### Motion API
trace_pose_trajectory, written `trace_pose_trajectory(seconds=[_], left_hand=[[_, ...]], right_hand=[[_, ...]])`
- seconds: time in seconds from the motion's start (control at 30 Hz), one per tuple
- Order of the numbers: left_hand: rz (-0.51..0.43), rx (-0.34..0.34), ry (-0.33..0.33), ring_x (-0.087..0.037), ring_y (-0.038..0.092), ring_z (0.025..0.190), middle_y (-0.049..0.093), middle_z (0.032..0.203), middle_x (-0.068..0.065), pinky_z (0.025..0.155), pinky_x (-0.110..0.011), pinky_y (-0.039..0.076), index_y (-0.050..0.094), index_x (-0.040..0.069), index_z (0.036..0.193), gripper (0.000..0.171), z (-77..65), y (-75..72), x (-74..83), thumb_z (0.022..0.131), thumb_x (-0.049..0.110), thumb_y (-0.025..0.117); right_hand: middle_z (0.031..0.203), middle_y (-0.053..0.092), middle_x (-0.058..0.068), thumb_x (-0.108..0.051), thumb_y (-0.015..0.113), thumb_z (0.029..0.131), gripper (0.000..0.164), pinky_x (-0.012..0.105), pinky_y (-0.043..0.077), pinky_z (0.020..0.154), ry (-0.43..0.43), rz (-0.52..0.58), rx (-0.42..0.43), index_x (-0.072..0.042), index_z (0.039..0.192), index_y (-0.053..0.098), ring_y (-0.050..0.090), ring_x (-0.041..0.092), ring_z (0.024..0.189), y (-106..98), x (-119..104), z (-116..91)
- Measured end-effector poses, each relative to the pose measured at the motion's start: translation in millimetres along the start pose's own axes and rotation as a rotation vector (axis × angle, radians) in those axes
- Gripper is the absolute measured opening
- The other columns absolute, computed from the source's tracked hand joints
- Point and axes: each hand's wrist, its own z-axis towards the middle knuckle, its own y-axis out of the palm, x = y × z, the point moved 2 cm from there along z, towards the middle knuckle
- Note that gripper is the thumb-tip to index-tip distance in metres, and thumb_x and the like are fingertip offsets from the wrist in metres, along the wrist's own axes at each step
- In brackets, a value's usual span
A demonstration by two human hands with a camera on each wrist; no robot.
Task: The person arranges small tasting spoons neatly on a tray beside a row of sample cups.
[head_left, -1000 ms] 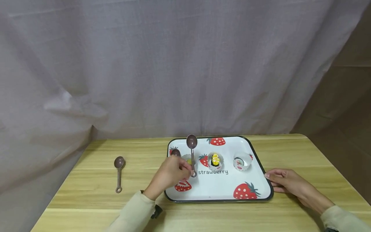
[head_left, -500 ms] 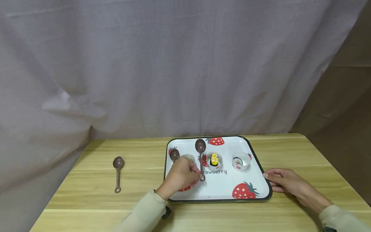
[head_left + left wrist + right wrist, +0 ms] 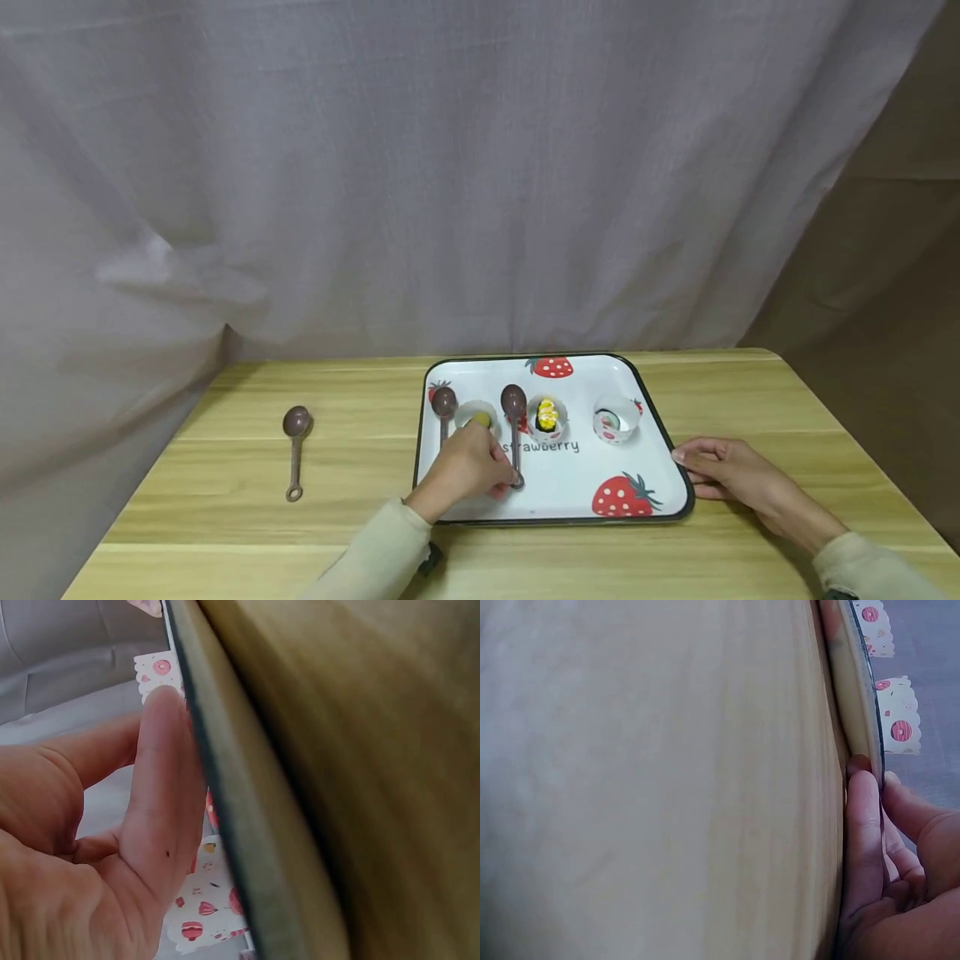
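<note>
My left hand (image 3: 467,465) is low over the strawberry tray (image 3: 555,500), pinching the ring end of a brown spoon (image 3: 513,402). The spoon's bowl points to the back, between the left and middle paper cups. My right hand (image 3: 738,479) grips the tray's right rim; in the right wrist view its thumb (image 3: 911,806) is at the rim and a finger (image 3: 864,825) lies along the side below. A second brown spoon (image 3: 443,403) lies at the tray's left, its handle partly hidden by my left hand. In the left wrist view the held spoon is hidden.
On the tray stand a left cup (image 3: 465,409) with a greenish-yellow piece, a middle cup (image 3: 558,429) with corn-topped sushi (image 3: 547,414), and a right cup (image 3: 626,427) with a sushi roll (image 3: 606,421). Another brown spoon (image 3: 296,423) lies on the wooden table (image 3: 225,500) at left. A grey curtain (image 3: 480,167) hangs behind.
My left hand has carried the spoon rightward from above the left cup, then lowered it toward the front, beside the middle cup. My right hand has stayed at the tray's rim.
</note>
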Motion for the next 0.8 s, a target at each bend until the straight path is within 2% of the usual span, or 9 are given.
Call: trace_pose_trajectory(seconds=[0.13,0.27,0.43,0.53,0.63,0.8], left_hand=[[-0.051,-0.012,-0.021,-0.011,0.068,0.047,0.067,0.051,0.000,0.064,-0.026,0.052,0.071,0.012,0.060,0.025,-2.0,2.7,-3.1,0.077,0.007,0.089],[-0.082,-0.008,-0.027,-0.011,0.068,0.048,0.067,0.051,0.000,0.064,-0.026,0.053,0.072,0.011,0.060,0.024,-1.7,4.5,-4.7,0.077,0.007,0.089],[-0.065,-0.016,-0.019,-0.009,0.066,0.047,0.066,0.050,0.001,0.065,-0.025,0.053,0.071,0.011,0.060,0.026,-2.9,5.9,-5.7,0.080,0.009,0.088],[-0.016,-0.016,0.006,-0.008,0.063,0.045,0.064,0.048,0.004,0.062,-0.026,0.052,0.069,0.012,0.059,0.030,-5.8,7.2,-5.3,0.083,0.012,0.087],[0.055,-0.007,0.031,-0.006,0.058,0.042,0.060,0.046,0.007,0.054,-0.025,0.049,0.067,0.015,0.057,0.034,-8.7,9.6,-2.9,0.084,0.017,0.088],[0.201,0.038,0.077,-0.008,0.052,0.044,0.054,0.046,0.008,0.044,-0.024,0.043,0.064,0.015,0.053,0.037,-10.5,12.5,3.0,0.081,0.017,0.089]], right_hand=[[0.105,0.070,-0.005,-0.014,0.058,0.109,0.030,0.027,0.063,0.079,-0.002,-0.001,0.004,0.009,0.126,0.065,0.066,0.007,0.089,1.1,0.0,0.7],[0.105,0.070,-0.005,-0.017,0.060,0.109,0.030,0.027,0.063,0.079,0.003,0.000,0.003,0.008,0.125,0.066,0.066,0.008,0.089,0.5,0.2,1.3],[0.104,0.070,-0.006,-0.016,0.061,0.109,0.028,0.027,0.063,0.079,0.006,0.003,0.007,0.006,0.124,0.067,0.066,0.008,0.089,1.2,2.4,2.2],[0.105,0.070,-0.005,-0.017,0.061,0.109,0.028,0.027,0.063,0.080,0.001,-0.002,0.005,0.007,0.124,0.067,0.067,0.008,0.090,1.6,2.4,2.7],[0.105,0.070,-0.005,-0.017,0.061,0.109,0.029,0.027,0.063,0.079,0.005,-0.008,0.008,0.006,0.124,0.067,0.067,0.008,0.090,1.1,2.0,3.3],[0.103,0.069,-0.006,-0.017,0.060,0.109,0.028,0.026,0.062,0.078,0.014,-0.011,0.017,0.006,0.124,0.066,0.066,0.007,0.088,0.7,1.9,3.4]])
